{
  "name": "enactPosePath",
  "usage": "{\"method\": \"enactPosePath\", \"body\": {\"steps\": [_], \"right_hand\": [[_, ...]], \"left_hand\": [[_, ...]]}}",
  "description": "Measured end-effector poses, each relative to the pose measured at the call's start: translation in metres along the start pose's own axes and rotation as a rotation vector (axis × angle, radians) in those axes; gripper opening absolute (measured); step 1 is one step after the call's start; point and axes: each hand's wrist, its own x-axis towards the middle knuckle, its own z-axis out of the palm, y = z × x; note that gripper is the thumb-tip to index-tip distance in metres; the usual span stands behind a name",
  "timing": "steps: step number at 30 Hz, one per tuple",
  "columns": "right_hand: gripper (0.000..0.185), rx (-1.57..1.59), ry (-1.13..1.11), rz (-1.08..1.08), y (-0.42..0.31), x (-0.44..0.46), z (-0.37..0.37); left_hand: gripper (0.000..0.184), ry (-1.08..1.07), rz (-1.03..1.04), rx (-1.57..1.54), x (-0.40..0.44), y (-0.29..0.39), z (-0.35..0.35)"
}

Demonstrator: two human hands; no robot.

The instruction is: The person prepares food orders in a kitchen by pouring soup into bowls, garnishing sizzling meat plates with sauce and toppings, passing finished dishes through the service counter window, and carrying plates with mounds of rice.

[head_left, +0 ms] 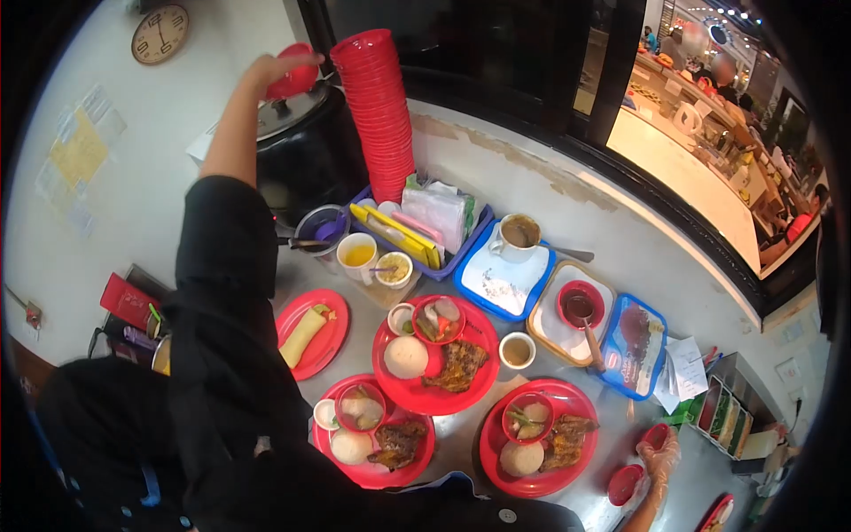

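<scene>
Finding one: the fingers of my left hand (pixel 266 73), at 11 o'clock in the head view, hold a small round red plastic bowl (pixel 291 83), one finger straight across it toward 3 o'clock. The bowl is above the grey metal lid (pixel 297 108) of a large black pot (pixel 306 155). A tall, leaning stack of nested red bowls (pixel 377 115) stands just beside it at 3 o'clock; I judge a path toward 9 o'clock safest against a knock.

Finding two: the clear-gloved fingers of my right hand (pixel 660 457), at 4 o'clock, are curled on another red bowl (pixel 654 435); how firmly, I cannot tell. A third red bowl (pixel 625 484) rests at 7 o'clock from them on the grey metal desk (pixel 618 434). Level handling is advised.
</scene>
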Motion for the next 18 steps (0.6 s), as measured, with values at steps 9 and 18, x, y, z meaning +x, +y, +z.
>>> {"method": "enactPosePath", "body": {"steps": [9, 18], "right_hand": [[0.081, 0.049, 0.092, -0.125, 0.031, -0.002, 0.003], [0.084, -0.335, 0.087, -0.143, -0.023, -0.02, -0.011]], "left_hand": [[0.112, 0.475, -0.037, -0.42, -0.106, -0.173, 0.149], [0.096, 0.578, 0.045, -0.704, -0.198, -0.087, 0.151]]}}
